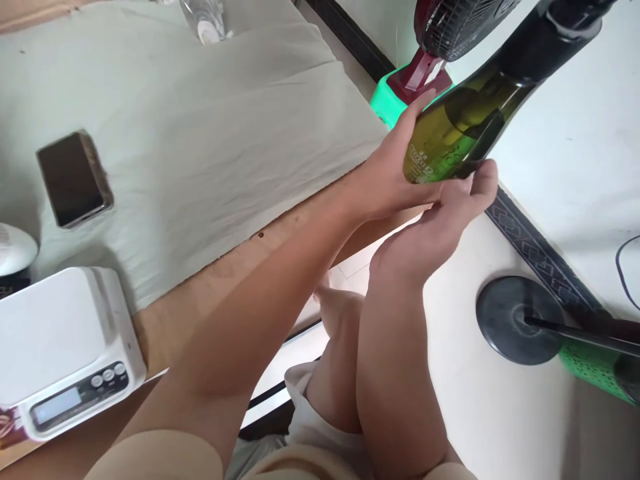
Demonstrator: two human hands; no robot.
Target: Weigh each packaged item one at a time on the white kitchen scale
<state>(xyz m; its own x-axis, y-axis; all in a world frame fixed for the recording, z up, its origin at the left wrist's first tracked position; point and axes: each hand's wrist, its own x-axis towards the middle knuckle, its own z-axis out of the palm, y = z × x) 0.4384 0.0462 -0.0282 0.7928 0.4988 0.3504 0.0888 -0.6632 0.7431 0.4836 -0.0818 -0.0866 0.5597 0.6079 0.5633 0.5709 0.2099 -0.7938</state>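
Yellow print on the green bottle, too blurred to read

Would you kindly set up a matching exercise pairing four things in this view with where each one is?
Things:
1. green bottle
2. phone
3. white scale
4. fan

Places:
A. lying flat on the pale cloth
B. on a green stool by the wall
C. held in the air by the left hand, with the right hand under it
D. at the near-left table edge

Pairs: 1-C, 2-A, 3-D, 4-B
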